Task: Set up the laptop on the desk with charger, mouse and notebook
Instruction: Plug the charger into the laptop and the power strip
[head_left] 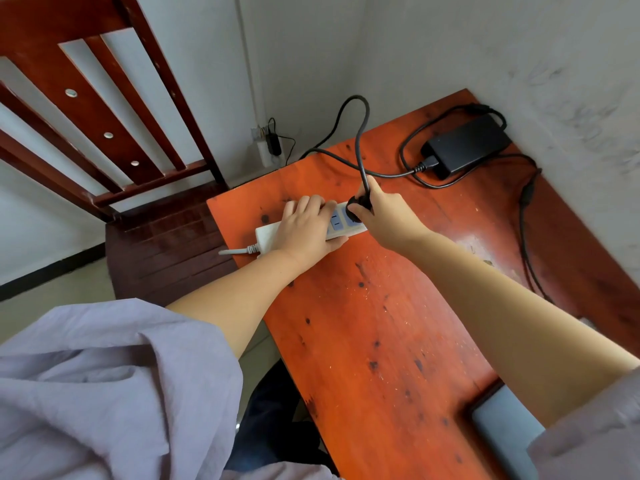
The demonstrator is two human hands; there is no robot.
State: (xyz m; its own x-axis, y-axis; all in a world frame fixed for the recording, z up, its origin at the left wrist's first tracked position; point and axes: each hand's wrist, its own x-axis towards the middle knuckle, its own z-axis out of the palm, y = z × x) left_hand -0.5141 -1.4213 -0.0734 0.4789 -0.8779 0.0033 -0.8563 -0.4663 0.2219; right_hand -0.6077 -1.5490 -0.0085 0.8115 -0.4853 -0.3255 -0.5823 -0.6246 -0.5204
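A white power strip (268, 235) lies near the far left edge of the red-brown desk (381, 323). My left hand (304, 226) lies over its middle, with fingers curled over the far edge and the thumb at the near edge. My right hand (381, 213) grips the black charger plug (358, 204) at a socket at the strip's right end. The plug's cable (360, 133) loops up and back to the black charger brick (467, 143) at the desk's far corner. A grey laptop (502, 427) shows partly at the desk's near right, under my right arm.
A dark wooden chair (166, 237) stands left of the desk, its slatted back leaning up at the left. White walls close in behind and to the right. A wall socket (270, 147) with a small black adapter sits low behind the desk. A second thin cable (526, 220) trails along the desk's right side.
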